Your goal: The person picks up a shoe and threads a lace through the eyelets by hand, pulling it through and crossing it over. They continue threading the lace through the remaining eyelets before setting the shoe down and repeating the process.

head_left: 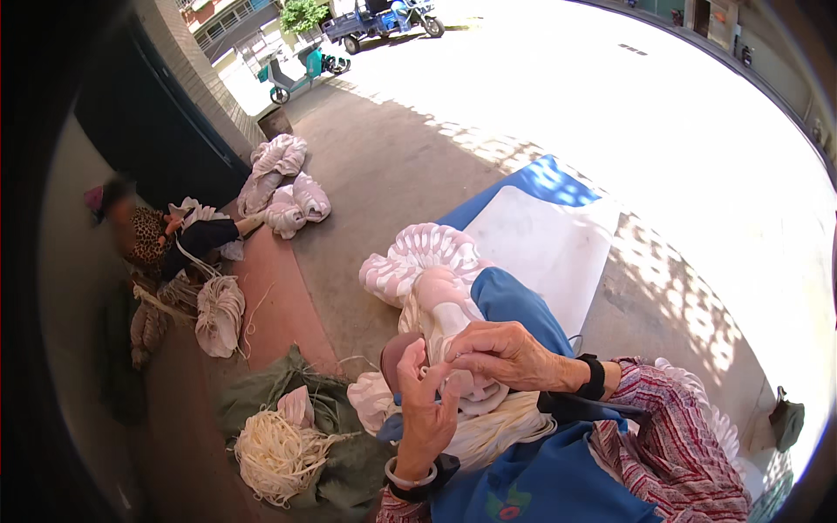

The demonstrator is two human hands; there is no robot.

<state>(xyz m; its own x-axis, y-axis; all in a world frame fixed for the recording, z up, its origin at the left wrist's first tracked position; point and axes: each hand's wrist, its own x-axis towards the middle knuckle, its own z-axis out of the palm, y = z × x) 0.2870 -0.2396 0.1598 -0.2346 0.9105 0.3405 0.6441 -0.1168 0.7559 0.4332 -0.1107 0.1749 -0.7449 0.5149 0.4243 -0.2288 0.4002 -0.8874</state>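
In front of my lap both hands work close together at a gathered pink-and-white cloth (440,305). My right hand (510,353) is closed in a pinch over the cloth's near end. To its left my left hand (427,418) is raised with bent fingers, thumb and forefinger near the right fingertips; what lies between them is too small to make out. Beyond them the cloth spreads into a puffy, pleated bundle (418,253). Across my lap, under the hands, runs a hank of cream strips (501,431). A brown rounded thing (397,357) shows behind the left fingers.
Tangled cream strips (279,453) lie on a dark green cloth (349,475) at my left. Further left another person (148,231) sits among bundles (220,314). More pink bundles (283,187) lie beyond. A white sheet (545,240) over blue covers the ground ahead; scooters stand far off.
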